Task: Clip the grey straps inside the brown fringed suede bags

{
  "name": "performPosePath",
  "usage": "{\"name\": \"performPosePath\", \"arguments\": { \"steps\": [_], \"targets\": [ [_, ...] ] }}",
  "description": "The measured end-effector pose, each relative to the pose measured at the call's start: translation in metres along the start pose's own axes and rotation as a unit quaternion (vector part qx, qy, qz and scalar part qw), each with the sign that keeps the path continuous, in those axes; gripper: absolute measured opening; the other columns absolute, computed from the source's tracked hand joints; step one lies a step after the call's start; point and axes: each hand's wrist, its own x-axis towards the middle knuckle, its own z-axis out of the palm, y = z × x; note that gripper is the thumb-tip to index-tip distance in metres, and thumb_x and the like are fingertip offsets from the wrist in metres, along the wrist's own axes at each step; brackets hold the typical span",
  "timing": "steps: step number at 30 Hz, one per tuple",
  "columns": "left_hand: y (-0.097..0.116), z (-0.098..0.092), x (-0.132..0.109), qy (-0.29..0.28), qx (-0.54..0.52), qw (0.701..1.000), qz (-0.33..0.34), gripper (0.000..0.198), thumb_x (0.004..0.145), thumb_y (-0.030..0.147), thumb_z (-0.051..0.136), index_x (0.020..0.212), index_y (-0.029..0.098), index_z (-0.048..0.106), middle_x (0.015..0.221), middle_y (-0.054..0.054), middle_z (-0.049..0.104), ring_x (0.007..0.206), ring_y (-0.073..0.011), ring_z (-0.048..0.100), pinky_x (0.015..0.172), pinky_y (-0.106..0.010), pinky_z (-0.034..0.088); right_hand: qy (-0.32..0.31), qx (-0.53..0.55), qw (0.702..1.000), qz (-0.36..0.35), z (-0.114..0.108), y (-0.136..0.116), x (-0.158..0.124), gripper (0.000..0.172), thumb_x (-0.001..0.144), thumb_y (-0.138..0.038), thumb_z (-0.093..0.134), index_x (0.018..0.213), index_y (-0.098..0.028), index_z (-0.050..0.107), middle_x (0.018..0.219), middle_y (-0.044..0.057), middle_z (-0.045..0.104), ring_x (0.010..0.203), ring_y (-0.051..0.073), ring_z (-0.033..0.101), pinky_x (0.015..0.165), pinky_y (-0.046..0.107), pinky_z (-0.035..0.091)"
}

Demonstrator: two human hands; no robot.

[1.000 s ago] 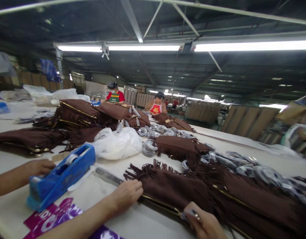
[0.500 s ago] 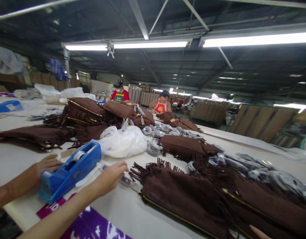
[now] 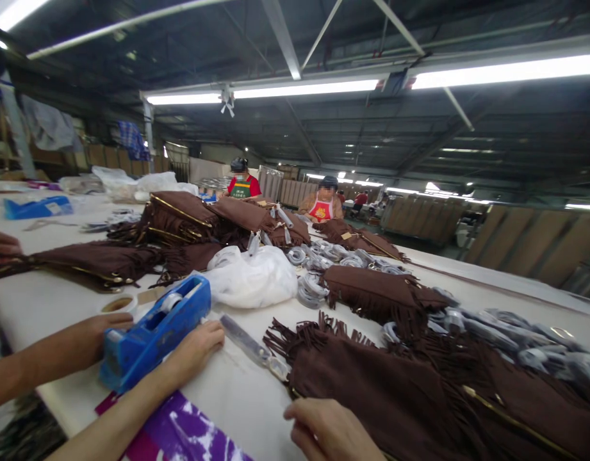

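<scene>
My left hand (image 3: 201, 346) reaches in from the lower left and lies close beside a blue tape dispenser (image 3: 157, 333). Its fingers are bent and together; whatever may be under them is hidden. At the bottom, my right hand (image 3: 330, 430) has its fingers part bent and apart, nothing seen between them. It is by the near edge of a dark brown fringed bag (image 3: 366, 378) with a gold zip. A grey wrapped strap (image 3: 244, 339) runs from near my left hand to the bag's fringe. Purple printed plastic (image 3: 189, 429) lies under my left forearm.
A co-worker's hand (image 3: 100, 336) is at the dispenser's near end, by a tape roll (image 3: 118, 305). Another hand (image 3: 1, 244) is at a brown bag (image 3: 100, 259). White plastic (image 3: 254, 275), coiled grey straps (image 3: 311, 288) and more brown bags (image 3: 179, 218) cover the table's middle.
My left hand has drawn back left from the grey strap toward the dispenser. My right hand has come further into view at the bottom. The view has shifted left.
</scene>
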Motion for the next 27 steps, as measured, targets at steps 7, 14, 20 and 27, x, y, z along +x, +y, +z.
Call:
{"name": "performPosePath", "arguments": {
  "steps": [7,14,20,27],
  "targets": [
    [-0.003,0.002,-0.003,0.01,-0.014,1.0,-0.017,0.024,0.091,0.018,0.038,0.071,0.019,0.051,0.083,-0.005,0.06,0.082,-0.0192,0.055,0.076,-0.029,0.042,0.054,0.032,0.996,0.057,0.021,-0.032,0.092,0.02,0.089,-0.02,0.055,0.106,-0.017,0.065,0.082,0.006,0.074,0.079,0.021,0.069,0.07,0.024,0.045],
    [-0.006,0.002,-0.002,0.012,-0.033,0.999,-0.023,0.022,0.09,0.018,0.038,0.072,0.02,0.05,0.082,-0.004,0.059,0.08,-0.0187,0.055,0.075,-0.028,0.041,0.011,-0.025,0.995,0.1,0.024,-0.041,0.123,0.016,0.09,-0.023,0.055,0.081,-0.018,0.068,0.076,0.007,0.072,0.071,0.02,0.068,0.062,0.023,0.04],
    [-0.008,0.006,-0.001,0.022,-0.012,0.999,-0.021,0.026,0.09,0.017,0.037,0.067,0.019,0.049,0.08,-0.004,0.059,0.077,-0.0181,0.056,0.073,-0.028,0.042,-0.009,-0.067,0.992,0.105,-0.001,-0.023,0.091,0.018,0.082,-0.019,0.055,0.067,-0.019,0.065,0.074,0.007,0.072,0.069,0.021,0.065,0.057,0.025,0.034],
    [-0.008,0.003,-0.003,0.022,0.024,0.999,-0.011,0.032,0.088,0.015,0.034,0.073,0.019,0.061,0.089,-0.007,0.067,0.083,-0.0198,0.061,0.079,-0.031,0.048,0.061,0.241,0.957,0.15,-0.058,0.023,-0.005,0.026,0.084,-0.032,0.045,0.061,-0.022,0.04,0.051,-0.005,0.044,0.046,0.01,0.04,0.044,0.021,0.028]
  ]
}}
